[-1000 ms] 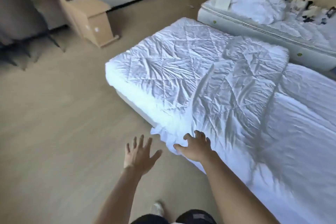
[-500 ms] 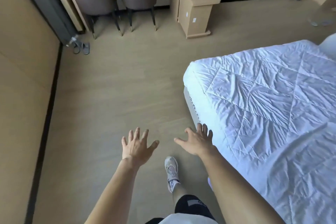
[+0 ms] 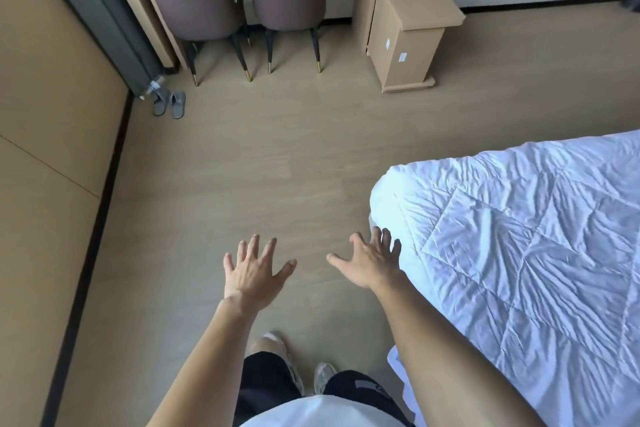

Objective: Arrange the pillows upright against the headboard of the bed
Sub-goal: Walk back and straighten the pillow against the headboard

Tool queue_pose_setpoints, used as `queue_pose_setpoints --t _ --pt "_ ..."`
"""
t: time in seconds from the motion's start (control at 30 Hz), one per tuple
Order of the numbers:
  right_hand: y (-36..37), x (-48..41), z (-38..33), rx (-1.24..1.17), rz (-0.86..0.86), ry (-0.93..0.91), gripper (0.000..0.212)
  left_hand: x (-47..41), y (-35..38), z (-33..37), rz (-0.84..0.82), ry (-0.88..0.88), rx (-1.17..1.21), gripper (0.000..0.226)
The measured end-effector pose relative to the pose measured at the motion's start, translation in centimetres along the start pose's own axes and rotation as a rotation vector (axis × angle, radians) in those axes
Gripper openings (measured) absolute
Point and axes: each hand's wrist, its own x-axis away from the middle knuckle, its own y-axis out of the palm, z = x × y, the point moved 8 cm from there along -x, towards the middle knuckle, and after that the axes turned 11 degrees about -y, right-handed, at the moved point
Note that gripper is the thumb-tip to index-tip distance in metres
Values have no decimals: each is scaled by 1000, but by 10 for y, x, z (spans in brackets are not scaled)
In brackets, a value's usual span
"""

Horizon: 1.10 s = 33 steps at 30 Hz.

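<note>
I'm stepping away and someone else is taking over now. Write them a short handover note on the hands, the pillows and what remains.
Left hand: open, fingers spread, empty, above the floor.
Right hand: open, empty, by the corner of the bed with the white quilted cover.
Pillows and headboard: not in view.
Done: nothing that shows here.
Left: find the pillows, carry them to the headboard, stand them upright against it.
</note>
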Motion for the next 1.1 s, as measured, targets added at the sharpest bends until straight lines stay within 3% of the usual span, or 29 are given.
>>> queue_pose_setpoints --t 0.3,0.57,0.8,1.1 --pt "-75 -169 -16 -46 34 71 71 -186 -78 45 -5 81 -62 79" --pt "-153 -298 -7 -148 66 237 75 -345 -157 121 -43 238 -164 80" --pt "-200 -370 58 -215 70 374 82 -440 -186 227 -123 349 -231 81" --pt "-279 -484 195 -274 53 469 86 -537 -207 421 -124 446 -274 81"
